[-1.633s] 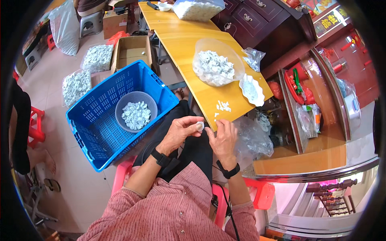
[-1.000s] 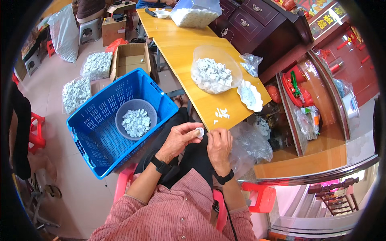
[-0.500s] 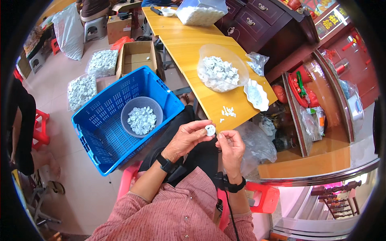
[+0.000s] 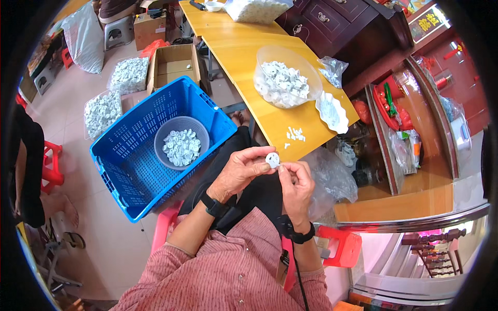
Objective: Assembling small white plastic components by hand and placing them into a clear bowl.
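The left hand (image 4: 239,170) pinches a flat, round white disc (image 4: 272,160); the right hand (image 4: 297,189) has thumb and forefinger at its edge, whether gripping something I cannot tell. A slack pinch could drop the disc. Beyond, thin white slivers (image 4: 296,135) lie near the glossy wooden table's (image 4: 244,57) corner, easily knocked off; farther, a translucent round bowl (image 4: 285,53) holds white pieces (image 4: 282,80).

White disc (image 4: 272,159): flat face turned into fuller view than at first | right hand (image 4: 296,189): rotated, thumb and forefinger closed in on disc's rim
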### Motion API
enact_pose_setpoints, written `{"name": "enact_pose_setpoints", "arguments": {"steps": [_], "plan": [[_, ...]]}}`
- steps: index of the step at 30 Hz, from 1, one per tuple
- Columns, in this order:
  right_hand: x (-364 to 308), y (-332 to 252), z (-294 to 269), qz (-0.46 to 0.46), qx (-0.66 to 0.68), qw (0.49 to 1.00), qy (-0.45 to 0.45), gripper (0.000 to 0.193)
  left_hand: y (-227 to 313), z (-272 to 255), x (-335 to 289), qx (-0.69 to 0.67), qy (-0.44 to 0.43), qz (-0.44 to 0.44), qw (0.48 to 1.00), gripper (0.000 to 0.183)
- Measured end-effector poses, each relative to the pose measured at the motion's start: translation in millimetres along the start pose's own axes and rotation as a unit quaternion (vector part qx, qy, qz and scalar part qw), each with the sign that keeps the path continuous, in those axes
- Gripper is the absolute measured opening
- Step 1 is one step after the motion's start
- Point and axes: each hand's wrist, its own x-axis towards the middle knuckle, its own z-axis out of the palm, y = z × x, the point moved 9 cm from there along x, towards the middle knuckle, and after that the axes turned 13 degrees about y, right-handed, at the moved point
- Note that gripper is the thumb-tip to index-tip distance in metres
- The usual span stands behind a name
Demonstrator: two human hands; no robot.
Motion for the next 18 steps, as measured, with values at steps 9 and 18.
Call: {"name": "enact_pose_setpoints", "arguments": {"steps": [9,18], "plan": [[0,-25,-8,-0.082,-0.033,0.996,0.017,0.008,-4,7,-1,0.018,-0.026,0.003,0.999,0.046],[-4,-21,-7,-0.082,-0.051,0.995,0.010,0.007,-4,11,-3,0.056,-0.030,0.020,0.998,0.043]]}}
